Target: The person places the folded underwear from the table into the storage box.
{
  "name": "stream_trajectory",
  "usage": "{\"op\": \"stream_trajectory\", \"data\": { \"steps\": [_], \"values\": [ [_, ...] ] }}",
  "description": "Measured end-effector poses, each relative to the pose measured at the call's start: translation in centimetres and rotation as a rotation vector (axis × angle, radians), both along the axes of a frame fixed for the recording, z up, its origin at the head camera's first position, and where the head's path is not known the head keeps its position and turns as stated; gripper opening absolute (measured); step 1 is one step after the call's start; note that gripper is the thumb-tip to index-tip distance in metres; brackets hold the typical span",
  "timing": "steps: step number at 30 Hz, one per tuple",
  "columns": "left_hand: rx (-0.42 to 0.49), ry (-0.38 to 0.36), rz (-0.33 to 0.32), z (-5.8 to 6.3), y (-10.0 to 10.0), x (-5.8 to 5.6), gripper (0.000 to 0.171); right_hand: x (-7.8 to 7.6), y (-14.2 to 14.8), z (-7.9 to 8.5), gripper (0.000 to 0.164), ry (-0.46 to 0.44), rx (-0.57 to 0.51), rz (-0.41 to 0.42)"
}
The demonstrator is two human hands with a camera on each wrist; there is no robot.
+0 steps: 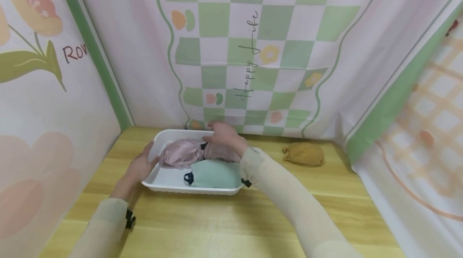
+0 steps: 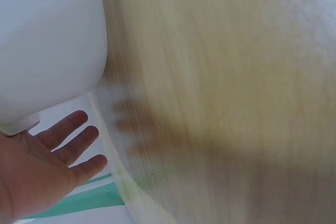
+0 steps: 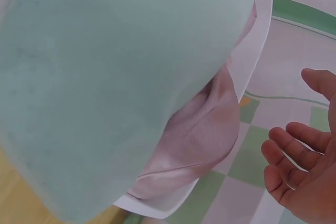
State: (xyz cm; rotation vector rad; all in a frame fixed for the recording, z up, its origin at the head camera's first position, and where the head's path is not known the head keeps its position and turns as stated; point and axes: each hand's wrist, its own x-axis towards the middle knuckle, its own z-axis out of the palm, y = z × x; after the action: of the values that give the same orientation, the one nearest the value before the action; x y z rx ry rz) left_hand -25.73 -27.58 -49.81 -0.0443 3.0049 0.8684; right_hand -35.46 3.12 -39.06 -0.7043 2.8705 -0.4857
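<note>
A white plastic tray (image 1: 166, 177) sits on the wooden table, holding a shiny pink cloth pouch (image 1: 182, 153), a second pink pouch (image 1: 221, 152) and a mint green pouch (image 1: 216, 173) with a dark loop at one end. My left hand (image 1: 140, 166) grips the tray's left rim, thumb over the inside; in the left wrist view its other fingers (image 2: 72, 145) spread out beside the white wall. Above the far right part of the tray is my right hand (image 1: 226, 134), fingers loosely bent and holding nothing. The right forearm hides the tray's right end.
To the right of the tray a mustard cloth pouch (image 1: 304, 154) lies on the table (image 1: 202, 222). Behind the table hangs a green-and-white checked curtain (image 1: 213, 21), and printed cloth walls (image 1: 36, 105) close off both sides.
</note>
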Motion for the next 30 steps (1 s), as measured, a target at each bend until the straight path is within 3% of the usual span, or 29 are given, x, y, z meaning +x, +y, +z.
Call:
{"op": "stream_trajectory", "data": {
  "steps": [14, 30],
  "values": [
    [0.015, -0.013, -0.007, 0.2, 0.0, 0.1, 0.074, 0.5, 1.3, 0.9, 0.061, 0.002, -0.084, -0.002],
    [0.013, -0.012, -0.005, 0.0, 0.0, 0.0, 0.075, 1.7, 4.3, 1.1, 0.062, 0.066, -0.098, -0.044]
  ]
}}
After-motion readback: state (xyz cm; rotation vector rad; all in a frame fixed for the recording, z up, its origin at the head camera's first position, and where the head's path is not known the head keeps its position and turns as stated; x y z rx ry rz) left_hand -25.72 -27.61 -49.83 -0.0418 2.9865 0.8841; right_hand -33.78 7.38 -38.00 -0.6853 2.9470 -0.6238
